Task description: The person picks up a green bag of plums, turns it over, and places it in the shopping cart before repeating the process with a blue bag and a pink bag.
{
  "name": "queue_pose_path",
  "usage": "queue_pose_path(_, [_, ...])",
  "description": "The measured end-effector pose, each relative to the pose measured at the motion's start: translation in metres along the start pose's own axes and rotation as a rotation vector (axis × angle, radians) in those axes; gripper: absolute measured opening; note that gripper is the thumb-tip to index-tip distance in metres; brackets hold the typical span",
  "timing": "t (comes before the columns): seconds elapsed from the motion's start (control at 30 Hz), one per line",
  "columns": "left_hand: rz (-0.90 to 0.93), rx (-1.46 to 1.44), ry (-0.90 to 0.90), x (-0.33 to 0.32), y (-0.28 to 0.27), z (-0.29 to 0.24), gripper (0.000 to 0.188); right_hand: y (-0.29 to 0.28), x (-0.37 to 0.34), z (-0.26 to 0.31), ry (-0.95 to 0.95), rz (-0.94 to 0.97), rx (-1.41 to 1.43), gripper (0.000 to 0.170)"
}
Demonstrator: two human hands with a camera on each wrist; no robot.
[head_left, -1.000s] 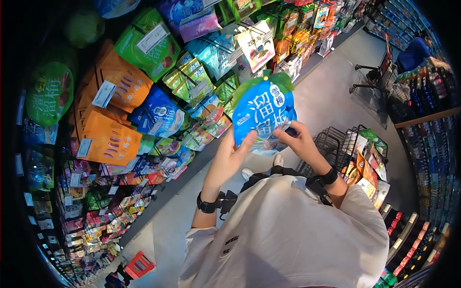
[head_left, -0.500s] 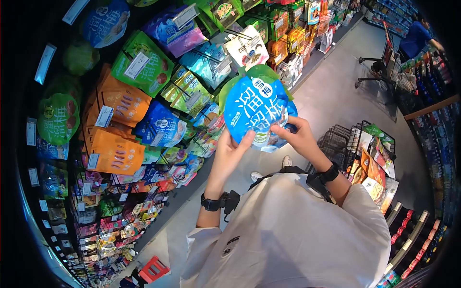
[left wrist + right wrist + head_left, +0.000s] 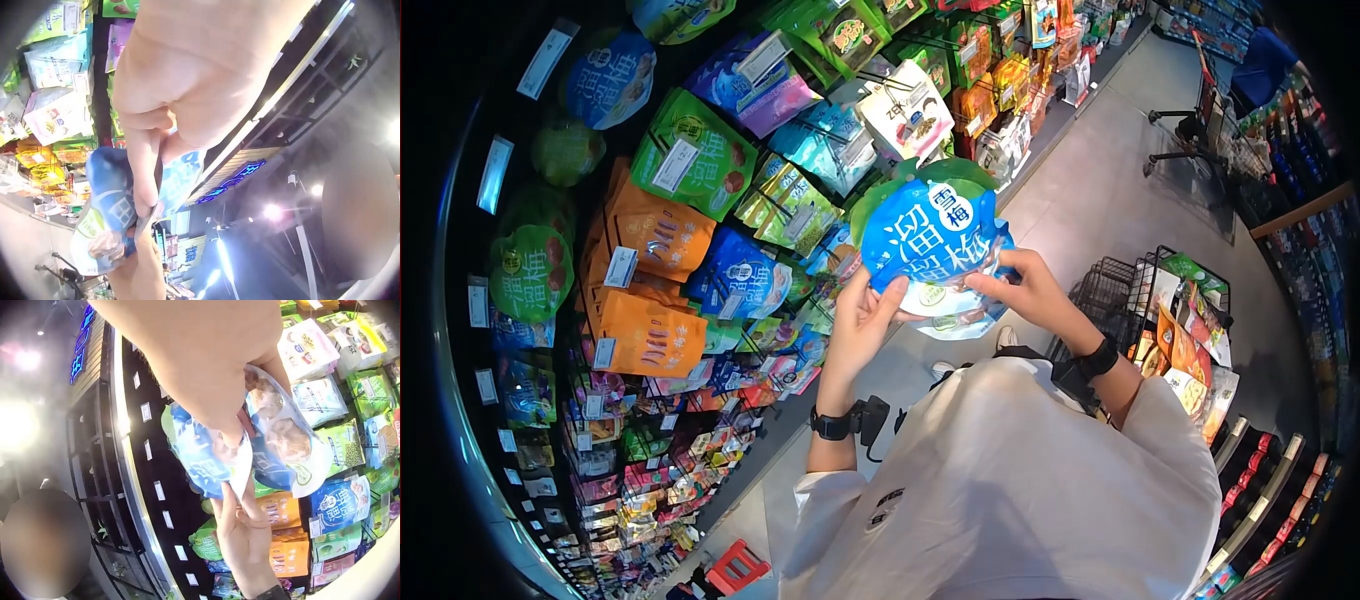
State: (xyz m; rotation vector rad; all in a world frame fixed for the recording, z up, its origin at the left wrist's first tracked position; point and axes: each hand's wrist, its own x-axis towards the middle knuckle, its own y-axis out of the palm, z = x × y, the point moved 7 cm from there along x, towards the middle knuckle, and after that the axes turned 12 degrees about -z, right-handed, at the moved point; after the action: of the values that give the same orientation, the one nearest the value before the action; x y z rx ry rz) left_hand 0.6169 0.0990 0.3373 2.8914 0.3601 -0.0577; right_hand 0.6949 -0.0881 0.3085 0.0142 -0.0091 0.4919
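Both hands hold a blue plum snack bag [image 3: 920, 225] with a green leaf-shaped top and white lettering, up in front of the chest. My left hand [image 3: 862, 318] pinches its lower left edge, thumb on the front. On the lower right, my right hand [image 3: 1037, 290] pinches the edge with its thumb also in front. Two blue panels show in the right wrist view, the farther one [image 3: 284, 434] with a clear window over brown plums; I cannot tell whether they are two bags. In the left wrist view, the thumb and fingers [image 3: 145, 172] press the bag between them.
On the left runs a rack of hanging snack bags, including orange bags [image 3: 650, 335] and a green bag [image 3: 695, 155]. A black wire basket [image 3: 1140, 290] with packets stands at the right. Farther off are a shopping cart [image 3: 1200, 130], a person in blue [image 3: 1268, 68] and a red basket [image 3: 738, 568].
The head view has shifted, so the rack sits lower and farther right. Both hands keep their grip while the bag has tilted, with more of its pale lower part showing.
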Motion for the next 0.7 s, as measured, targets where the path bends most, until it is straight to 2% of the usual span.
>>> queue_pose_path(0.07, [-0.005,0.018,0.011,0.002,-0.001,0.000,0.034,-0.003,0.001,-0.009,0.013,0.006,0.037,0.018])
queue_pose_path(0.17, [0.020,0.278,0.052,0.002,-0.013,0.015,0.035,-0.011,0.003,-0.016,0.028,-0.009,0.067,0.017])
queue_pose_path(0.2, [0.048,0.175,0.167,0.000,0.000,0.005,0.040,-0.013,0.003,-0.017,0.036,-0.020,0.075,0.017])
queue_pose_path(0.33, [-0.088,0.067,0.183,-0.001,0.023,0.003,0.041,-0.014,0.004,-0.024,0.029,-0.075,-0.007,0.018])
queue_pose_path(0.47, [-0.188,0.147,0.090,0.004,0.012,0.002,0.038,-0.012,-0.004,-0.023,0.001,-0.122,-0.016,0.017])
queue_pose_path(0.53, [-0.192,0.072,0.068,0.005,0.007,0.001,0.037,-0.024,-0.008,-0.015,-0.062,-0.147,-0.071,0.016])
queue_pose_path(0.63, [-0.157,0.043,0.013,0.004,-0.001,0.002,0.038,-0.048,-0.004,-0.026,0.037,-0.283,0.095,0.019])
queue_pose_path(0.7, [-0.105,0.034,-0.063,0.000,0.002,0.003,0.039,-0.051,-0.005,-0.009,-0.093,-0.287,-0.010,0.019])
